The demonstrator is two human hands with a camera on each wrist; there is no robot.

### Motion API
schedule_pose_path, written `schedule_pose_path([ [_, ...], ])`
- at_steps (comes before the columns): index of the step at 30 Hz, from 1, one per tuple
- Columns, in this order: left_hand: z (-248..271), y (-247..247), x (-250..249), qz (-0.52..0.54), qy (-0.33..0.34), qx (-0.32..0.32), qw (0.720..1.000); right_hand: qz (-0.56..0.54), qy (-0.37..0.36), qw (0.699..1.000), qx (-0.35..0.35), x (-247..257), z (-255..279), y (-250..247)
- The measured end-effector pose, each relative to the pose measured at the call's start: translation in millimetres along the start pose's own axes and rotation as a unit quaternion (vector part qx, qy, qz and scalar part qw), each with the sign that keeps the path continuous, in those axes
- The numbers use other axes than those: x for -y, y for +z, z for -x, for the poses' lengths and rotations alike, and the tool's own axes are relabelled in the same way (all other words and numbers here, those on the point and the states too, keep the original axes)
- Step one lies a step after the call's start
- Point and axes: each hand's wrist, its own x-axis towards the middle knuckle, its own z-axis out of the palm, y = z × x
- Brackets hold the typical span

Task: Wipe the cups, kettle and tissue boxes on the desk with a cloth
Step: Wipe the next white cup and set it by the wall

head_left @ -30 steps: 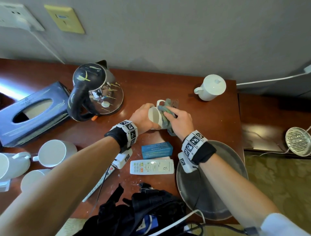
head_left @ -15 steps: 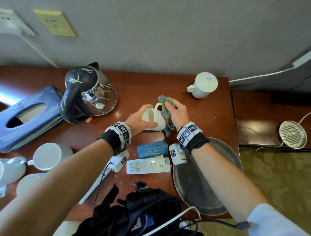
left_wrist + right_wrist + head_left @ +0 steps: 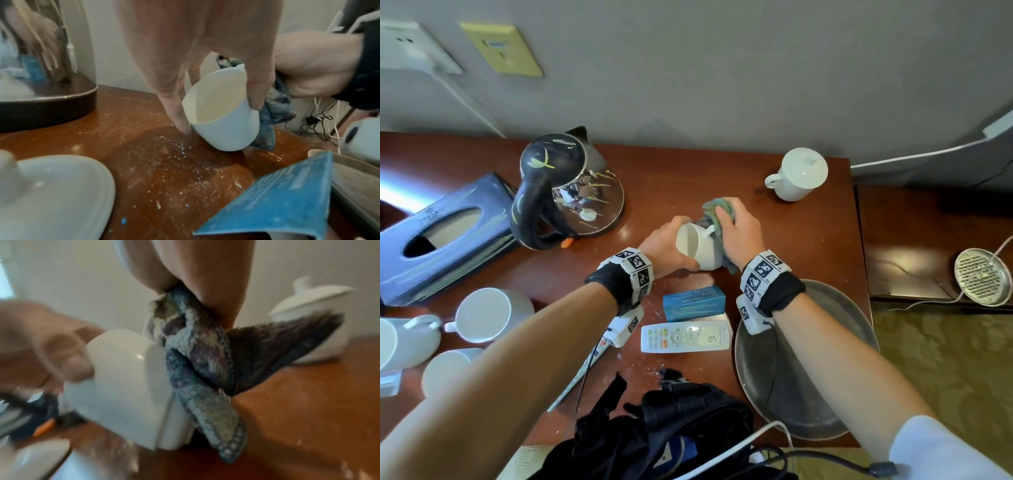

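My left hand (image 3: 671, 245) grips a white cup (image 3: 697, 246) by its rim, tilted on its side just above the brown desk (image 3: 688, 178); in the left wrist view the cup (image 3: 222, 116) has a thumb and finger round its mouth. My right hand (image 3: 739, 233) holds a blue-grey cloth (image 3: 717, 210) against the cup's base and handle side, as the right wrist view shows with the cloth (image 3: 197, 356) pressed on the cup (image 3: 127, 386). A dark kettle (image 3: 565, 192) stands to the left. A dark blue tissue box (image 3: 441, 236) lies at the far left.
A lidded white cup (image 3: 799, 174) stands at the back right. Several white cups (image 3: 489, 313) sit at the left edge. A small blue box (image 3: 693, 303), a white remote (image 3: 685, 337), a grey round tray (image 3: 825, 377) and a black bag (image 3: 671, 428) crowd the front.
The cup has turned in my left hand, its mouth now facing more toward me. My right hand has slid the cloth round the cup's far side and base.
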Motion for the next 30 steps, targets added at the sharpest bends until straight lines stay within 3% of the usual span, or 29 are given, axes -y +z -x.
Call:
schedule_pose_path([
  [2, 0.8, -0.7, -0.8, 0.002, 0.007, 0.005, 1.000, -0.037, 0.049, 0.997, -0.051, -5.9, -5.1, -3.9],
  [6, 2.2, -3.5, 1.6, 0.011, 0.003, 0.038, 0.999, -0.056, 0.085, 0.995, -0.006, -21.1, -7.7, -4.5],
  [10, 3.7, -4.4, -2.8, 0.044, -0.011, 0.030, 0.999, -0.128, 0.120, 0.984, 0.003, -21.0, -1.7, 2.3],
  [17, 6.3, 3.6, -7.6, 0.004, -0.038, -0.017, 0.999, -0.031, -0.062, 0.998, 0.003, -7.0, 30.9, 1.4],
  [19, 7.2, 4.9, -8.6, -0.011, -0.028, -0.026, 0.999, -0.005, -0.078, 0.997, 0.001, -13.1, 35.6, 0.8],
  [25, 5.3, 5.1, -6.1, -0.002, 0.015, 0.018, 1.000, -0.050, 0.063, 0.997, 0.018, -20.3, 20.9, -9.6],
  [30, 3.6, 5.2, -7.1, 0.106, -0.020, 0.022, 0.994, -0.106, 0.081, 0.990, 0.042, -20.6, 14.6, -9.7],
])
